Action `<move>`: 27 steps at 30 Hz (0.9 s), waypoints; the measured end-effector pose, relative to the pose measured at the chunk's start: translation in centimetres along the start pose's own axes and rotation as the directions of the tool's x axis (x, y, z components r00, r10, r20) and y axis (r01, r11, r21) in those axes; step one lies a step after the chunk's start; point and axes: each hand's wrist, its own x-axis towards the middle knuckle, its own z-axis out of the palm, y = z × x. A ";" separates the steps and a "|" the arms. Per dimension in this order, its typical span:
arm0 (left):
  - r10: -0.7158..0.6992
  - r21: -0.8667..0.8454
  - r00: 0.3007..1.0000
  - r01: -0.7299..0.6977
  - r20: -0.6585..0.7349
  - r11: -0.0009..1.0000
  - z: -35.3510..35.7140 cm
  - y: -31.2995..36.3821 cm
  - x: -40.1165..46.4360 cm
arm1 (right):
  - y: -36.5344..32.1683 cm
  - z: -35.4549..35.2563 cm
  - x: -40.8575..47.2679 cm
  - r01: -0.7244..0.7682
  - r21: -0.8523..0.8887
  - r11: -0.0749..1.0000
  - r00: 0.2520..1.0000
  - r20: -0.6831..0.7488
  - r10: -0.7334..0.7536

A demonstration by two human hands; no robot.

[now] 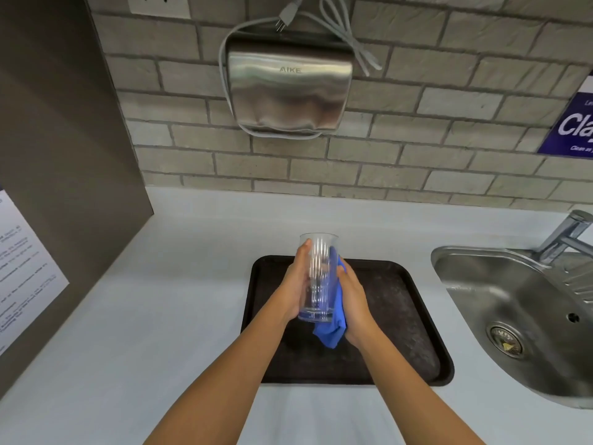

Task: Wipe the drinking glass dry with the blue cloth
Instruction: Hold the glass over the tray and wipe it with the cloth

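A tall clear drinking glass [317,277] is held upright above a dark tray [407,319], its open rim pointing away from me. My left hand [293,281] wraps the glass's left side. My right hand [354,303] presses a blue cloth [332,332] against the glass's right side, and the cloth's loose end hangs below the glass base. Part of the cloth shows through the glass wall.
The tray lies on a white counter [179,284]. A steel sink [519,309] with a tap [564,236] sits to the right. A steel hand dryer [288,88] hangs on the brick wall ahead. A dark panel with a paper notice [22,264] stands on the left.
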 end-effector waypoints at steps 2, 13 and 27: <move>-0.015 -0.038 1.000 0.015 0.005 0.999 0.1 0.4 0.1 | -0.3 -0.1 -0.5 -0.119 0.061 0.991 0.991 0.071 0.115; 0.358 0.563 0.908 -0.183 -0.218 0.806 1.3 0.2 0.3 | -0.4 0.1 0.8 -0.118 -0.007 0.993 0.991 -0.059 0.118; 0.159 0.140 0.987 -0.158 0.009 0.977 -0.2 -1.0 -0.9 | -1.2 2.1 -0.8 0.349 -0.461 0.816 0.926 0.039 -0.374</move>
